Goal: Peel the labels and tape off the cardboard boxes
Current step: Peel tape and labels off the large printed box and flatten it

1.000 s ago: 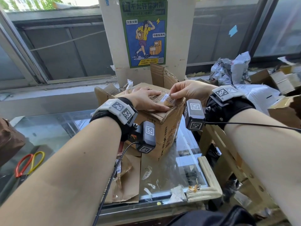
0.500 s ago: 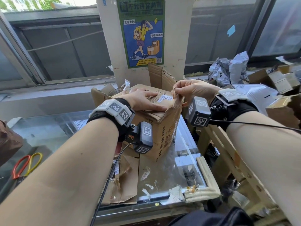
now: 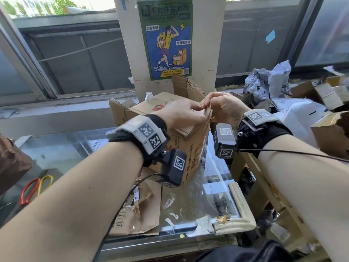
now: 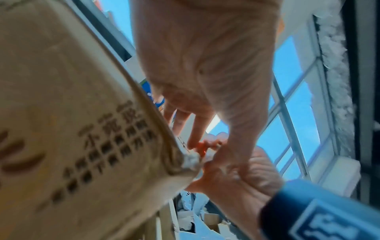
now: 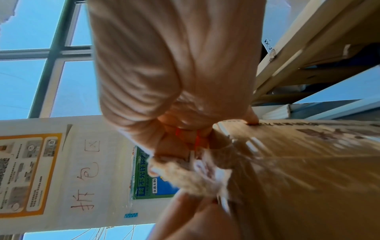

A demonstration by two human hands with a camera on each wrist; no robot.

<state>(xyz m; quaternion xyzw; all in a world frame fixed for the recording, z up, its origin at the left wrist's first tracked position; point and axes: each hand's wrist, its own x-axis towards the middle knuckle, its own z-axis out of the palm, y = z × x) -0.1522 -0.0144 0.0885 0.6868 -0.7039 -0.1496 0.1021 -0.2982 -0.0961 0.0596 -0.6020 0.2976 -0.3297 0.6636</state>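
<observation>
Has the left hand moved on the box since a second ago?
Yes. The left hand slid along the cardboard box top toward its right corner, meeting the right hand.

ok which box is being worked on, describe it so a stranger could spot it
Find the green-framed poster on the pillar; the cardboard box stands right below it on the glass table. Unlike the boxes piled at the right, it has both hands on its top edge.
</observation>
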